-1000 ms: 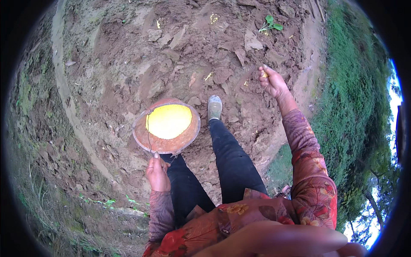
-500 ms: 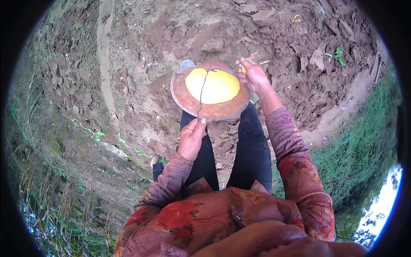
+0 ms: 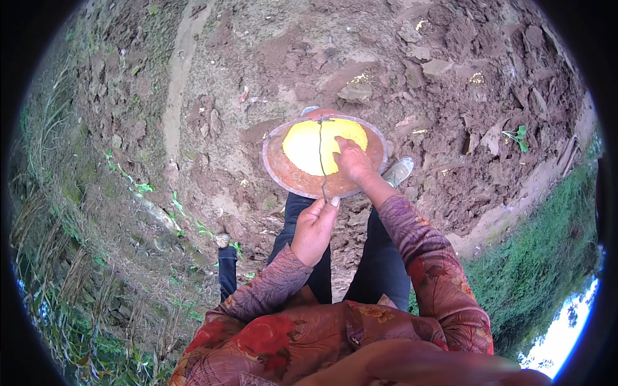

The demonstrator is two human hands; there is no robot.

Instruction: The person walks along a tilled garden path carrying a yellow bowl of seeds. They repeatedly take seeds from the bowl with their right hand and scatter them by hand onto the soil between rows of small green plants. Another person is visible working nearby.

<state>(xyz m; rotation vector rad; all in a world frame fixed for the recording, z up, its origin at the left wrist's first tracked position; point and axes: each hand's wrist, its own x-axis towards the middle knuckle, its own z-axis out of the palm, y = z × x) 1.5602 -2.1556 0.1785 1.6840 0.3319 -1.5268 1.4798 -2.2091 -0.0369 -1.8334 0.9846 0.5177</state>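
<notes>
One basin [image 3: 274,154]: mouth up, longest crosswise | left hand [image 3: 313,234]: pinching wire [image 3: 322,157] | right hand [image 3: 355,163]: at grains [image 3: 302,147], grip unclear

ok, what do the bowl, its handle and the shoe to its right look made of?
Bowl: perhaps rusty metal or soil-stained plastic; dull, mottled reddish-brown inside, paler round its edge.
Handle: probably metal wire; thin, dark, kinked, twisted at its far end.
Shoe: maybe fabric or synthetic; matte, pale greyish, texture too small to tell.
</notes>
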